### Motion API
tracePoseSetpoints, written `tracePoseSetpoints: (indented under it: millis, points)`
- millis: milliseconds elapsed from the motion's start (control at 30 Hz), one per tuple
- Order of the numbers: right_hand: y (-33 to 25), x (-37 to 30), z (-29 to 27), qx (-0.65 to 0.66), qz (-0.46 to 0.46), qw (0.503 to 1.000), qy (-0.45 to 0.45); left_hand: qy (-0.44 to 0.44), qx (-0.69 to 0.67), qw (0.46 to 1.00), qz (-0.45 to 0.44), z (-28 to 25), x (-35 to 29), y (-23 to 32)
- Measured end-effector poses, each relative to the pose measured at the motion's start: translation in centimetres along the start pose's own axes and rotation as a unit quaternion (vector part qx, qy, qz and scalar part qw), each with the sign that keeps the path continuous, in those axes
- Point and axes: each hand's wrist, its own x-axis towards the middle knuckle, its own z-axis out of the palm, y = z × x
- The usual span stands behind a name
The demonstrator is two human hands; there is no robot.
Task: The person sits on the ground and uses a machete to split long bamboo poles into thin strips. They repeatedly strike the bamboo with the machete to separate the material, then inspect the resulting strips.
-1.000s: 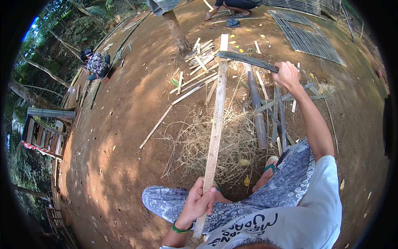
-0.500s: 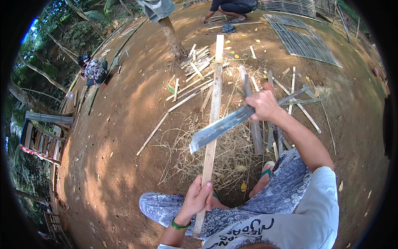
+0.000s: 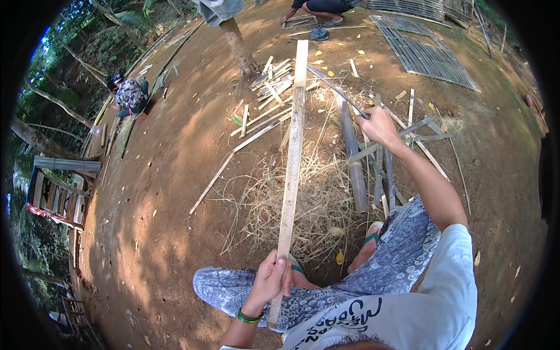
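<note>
A long, pale bamboo strip (image 3: pixel 291 175) runs upright through the middle of the view, away from my lap. My left hand (image 3: pixel 270 279) is closed around its near part, thumb on top, and the lower end passes over my left thigh. On the right, my right hand (image 3: pixel 378 125) is wrapped round the handle of a machete (image 3: pixel 341 93). Its blade shows nearly edge-on, pointing up and left, with the tip close to the strip's far part; whether they touch I cannot tell. Below the strip lies a heap of thin bamboo shavings (image 3: pixel 303 216) by my sandalled feet.
A dark bamboo pole (image 3: pixel 353 169) and crossed slats lie right of the shavings. Cut bamboo strips (image 3: pixel 274 84) are piled beside a tree trunk (image 3: pixel 238 49). Slatted bamboo panels (image 3: pixel 426 55) rest far right. One person (image 3: pixel 130 96) sits far left; another (image 3: pixel 329 7) crouches at the back.
My right hand has swung the machete up and away, turning its blade from broadside across the strip to edge-on near the far end. The strip has shifted slightly left and away.
</note>
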Motion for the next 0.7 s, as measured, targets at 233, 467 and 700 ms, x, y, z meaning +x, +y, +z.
tracePoseSetpoints:
  millis: [233,467,700]
  points:
    - [-0.8,-2.3,2.8,0.172,0.044,0.984,-0.020,-0.001,-0.127,0.991,0.044,0.9,2.8,2.1]
    - [-3.7,-7.1,4.0,0.078,-0.221,0.972,-0.004,0.022,-0.173,0.983,0.050,1.5,6.0,3.2]
    - [-5.0,-11.8,6.5,0.039,-0.470,0.881,-0.025,0.042,-0.191,0.981,0.006,2.5,7.5,4.0]
